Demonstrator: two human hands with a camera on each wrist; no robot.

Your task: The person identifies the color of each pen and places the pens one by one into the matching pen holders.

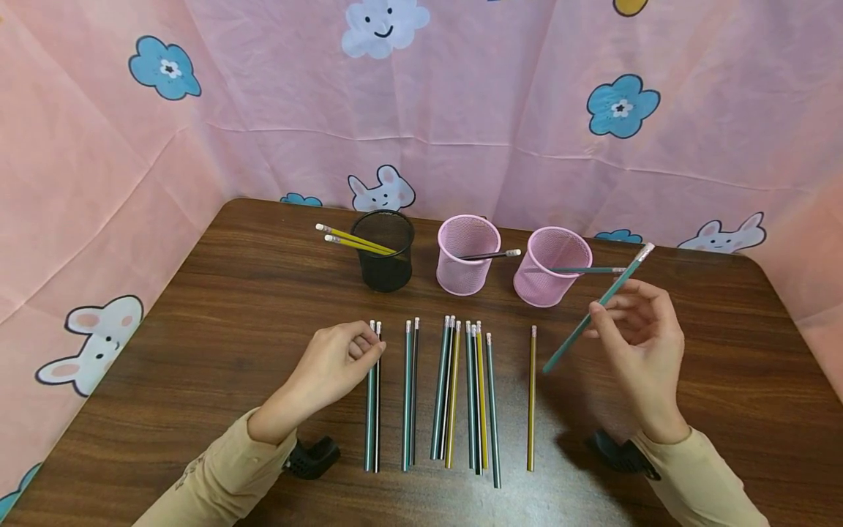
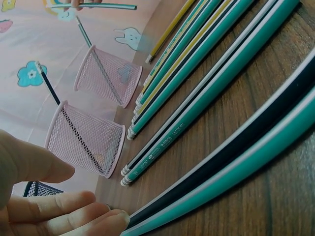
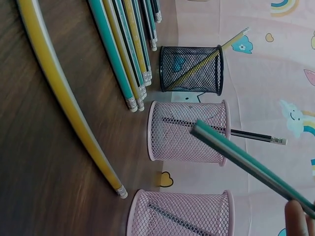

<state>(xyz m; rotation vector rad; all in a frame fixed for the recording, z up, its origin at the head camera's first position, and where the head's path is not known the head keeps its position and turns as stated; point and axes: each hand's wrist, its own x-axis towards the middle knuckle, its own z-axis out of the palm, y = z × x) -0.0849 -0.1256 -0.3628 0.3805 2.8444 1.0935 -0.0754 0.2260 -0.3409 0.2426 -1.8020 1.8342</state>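
Note:
My right hand [image 1: 642, 348] pinches a green pencil [image 1: 615, 287] between thumb and fingers, tilted in the air with its eraser end up, beside the right pink mesh cup [image 1: 543, 291]. That cup has one green pencil [image 1: 586, 270] leaning in it. Over the eraser ends of a green pencil [image 1: 369, 424] and a black pencil [image 1: 377, 432] at the left is my left hand [image 1: 339, 362]. Its thumb and fingers stand apart with nothing held; in the left wrist view the fingertips [image 2: 118, 220] are close by the pencils, contact unclear.
The middle pink cup [image 1: 461, 278] holds a black pencil [image 1: 497, 255]; the black mesh cup [image 1: 386, 274] holds two yellow pencils [image 1: 358, 241]. Several green, black and yellow pencils [image 1: 453, 410] lie in groups on the wooden table [image 1: 263, 256]. A lone yellow pencil [image 1: 532, 402] lies at their right.

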